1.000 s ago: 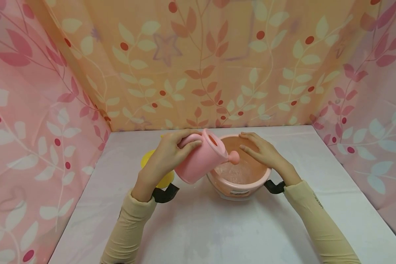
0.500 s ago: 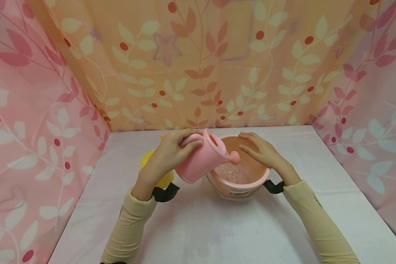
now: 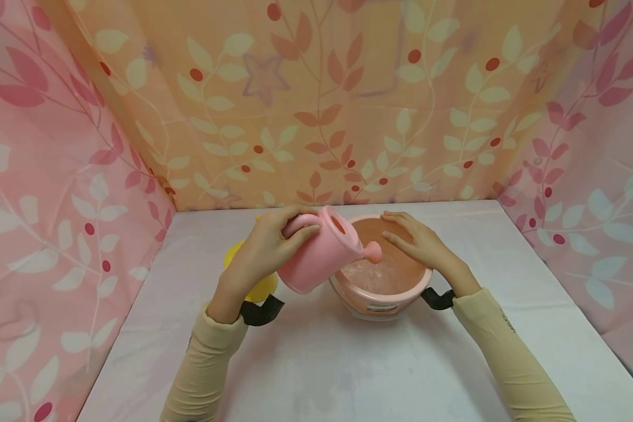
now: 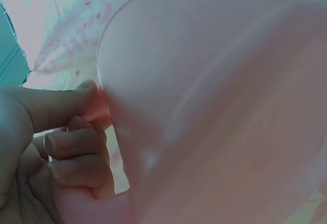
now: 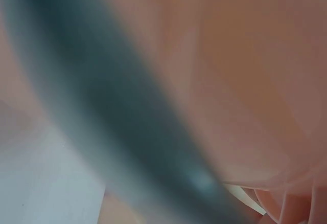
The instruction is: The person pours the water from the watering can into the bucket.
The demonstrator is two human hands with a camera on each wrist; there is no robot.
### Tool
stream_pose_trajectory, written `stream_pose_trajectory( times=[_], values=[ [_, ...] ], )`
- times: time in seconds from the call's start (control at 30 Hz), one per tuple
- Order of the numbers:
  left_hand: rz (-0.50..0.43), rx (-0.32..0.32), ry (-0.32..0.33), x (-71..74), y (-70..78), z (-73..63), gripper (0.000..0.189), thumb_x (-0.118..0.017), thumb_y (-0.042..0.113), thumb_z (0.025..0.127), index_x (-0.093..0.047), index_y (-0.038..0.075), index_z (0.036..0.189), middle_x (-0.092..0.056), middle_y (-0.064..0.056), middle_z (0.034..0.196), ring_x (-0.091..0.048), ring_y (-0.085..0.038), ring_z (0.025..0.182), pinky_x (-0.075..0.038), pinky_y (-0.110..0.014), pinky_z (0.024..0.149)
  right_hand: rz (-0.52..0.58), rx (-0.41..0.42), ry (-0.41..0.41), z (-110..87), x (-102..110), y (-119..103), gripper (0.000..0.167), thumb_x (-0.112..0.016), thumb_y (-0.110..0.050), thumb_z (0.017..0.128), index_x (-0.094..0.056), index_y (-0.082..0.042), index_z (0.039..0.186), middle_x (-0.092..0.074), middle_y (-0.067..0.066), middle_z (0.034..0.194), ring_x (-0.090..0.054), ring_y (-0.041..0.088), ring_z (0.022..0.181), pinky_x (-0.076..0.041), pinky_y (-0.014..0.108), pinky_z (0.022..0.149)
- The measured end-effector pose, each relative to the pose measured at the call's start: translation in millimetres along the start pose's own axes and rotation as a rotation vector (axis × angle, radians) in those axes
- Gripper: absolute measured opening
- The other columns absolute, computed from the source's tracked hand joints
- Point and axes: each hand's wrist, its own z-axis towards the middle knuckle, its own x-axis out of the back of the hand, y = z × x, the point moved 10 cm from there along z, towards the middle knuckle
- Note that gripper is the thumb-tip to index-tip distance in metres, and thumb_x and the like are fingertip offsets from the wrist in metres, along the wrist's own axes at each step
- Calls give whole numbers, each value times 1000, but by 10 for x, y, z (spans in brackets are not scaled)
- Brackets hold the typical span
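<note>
My left hand (image 3: pixel 264 246) grips the handle of a pink watering can (image 3: pixel 322 258), its fingers curled round it. The can is tilted to the right, its round sprinkler head (image 3: pixel 372 252) over a deep pink bowl (image 3: pixel 382 298). Rippled water (image 3: pixel 371 275) covers the bowl's bottom. In the left wrist view, the fingers (image 4: pixel 76 147) wrap the handle beside the can's large body (image 4: pixel 204 101). My right hand (image 3: pixel 419 243) rests on the bowl's right rim with nearly straight fingers, the thumb reaching inside. A blurred dark band crosses the right wrist view before the bowl's wall (image 5: pixel 245 91).
A rounded yellow thing (image 3: pixel 261 288) stands behind my left wrist, mostly hidden. The white-covered table (image 3: pixel 337 363) is bordered by leaf-patterned cloths, an orange one (image 3: pixel 306 117) at the back and pink ones at both sides. Black straps (image 3: pixel 264 310) stick out from both wrists.
The water surface ripples differently. The can, the bowl and both hands have kept nearly the same places, apart from a very slight shift of the whole view.
</note>
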Motion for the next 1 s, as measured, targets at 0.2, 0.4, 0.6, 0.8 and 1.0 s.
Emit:
stream_pose_trajectory(
  times=[0.2, 0.4, 0.6, 0.8, 1.0],
  values=[
    [9, 12, 33, 43, -21, -11, 24, -67, 28, 86, -63, 15, 106, -63, 4, 94, -57, -9, 80, -50, -27, 71, 2, -9, -3, -7, 2, 0, 54, -53, -49, 90, -46, -22, 136, -40, 2, 143, -36, 27, 132, -31, 56, 102],
    [-17, 19, 43, 57, -53, -12, 23, -66, 29, 86, -62, 15, 104, -63, 5, 91, -57, -8, 78, -50, -28, 70, 0, -12, -4, -6, 3, -6, 54, -54, -48, 90, -46, -22, 136, -39, 1, 143, -36, 28, 132, -31, 56, 102],
    [-60, -1, 44, 61, -69, -14, 23, -66, 30, 86, -63, 17, 104, -63, 5, 92, -57, -7, 79, -50, -28, 70, 1, -15, -10, -4, -6, -1, 54, -54, -49, 90, -45, -22, 136, -39, 1, 143, -36, 28, 132, -30, 57, 102],
    [-91, -2, 49, 81, -95, -18, 21, -67, 30, 85, -65, 18, 103, -64, 6, 91, -57, -6, 79, -50, -28, 71, 7, -19, -13, -4, -10, 3, 54, -53, -49, 90, -45, -22, 136, -39, 1, 144, -35, 28, 133, -30, 58, 102],
    [-103, -15, 52, 89, -113, -19, 22, -67, 26, 86, -65, 17, 106, -63, 5, 94, -56, -7, 82, -49, -28, 72, 9, -14, -9, -7, -8, 10, 54, -54, -49, 90, -45, -23, 136, -39, 1, 144, -35, 28, 133, -30, 58, 101]
  ],
)
